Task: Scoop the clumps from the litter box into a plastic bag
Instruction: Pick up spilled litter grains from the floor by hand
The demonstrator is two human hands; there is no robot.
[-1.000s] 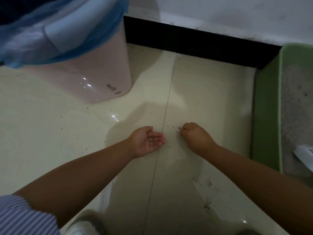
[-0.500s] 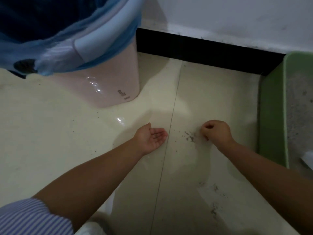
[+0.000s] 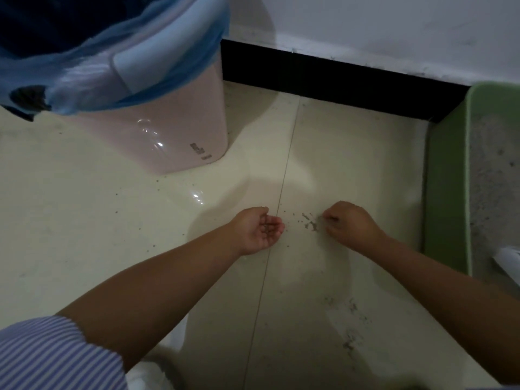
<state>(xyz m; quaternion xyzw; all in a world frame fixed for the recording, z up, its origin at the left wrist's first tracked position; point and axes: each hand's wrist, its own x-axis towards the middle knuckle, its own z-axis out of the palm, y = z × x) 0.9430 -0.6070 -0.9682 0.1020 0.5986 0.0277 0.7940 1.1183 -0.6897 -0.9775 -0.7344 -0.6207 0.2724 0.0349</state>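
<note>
Spilled-litter cleanup, beside the main scooping step. Left hand (image 3: 260, 230) is held palm-up, fingers relaxed, w/ a few dark grains cupped in it, resting low at the floor (image 3: 84, 220). Right hand (image 3: 347, 223) is curled, fingertips at the scattered litter (image 3: 309, 223); a pinch cannot be confirmed. Litter box (image 3: 447, 192) sits at right; bag-lined bin (image 3: 174, 88) at upper left. Next move, as judged: grains to be gathered into the palm, then carried to the bag w/o tipping.
</note>
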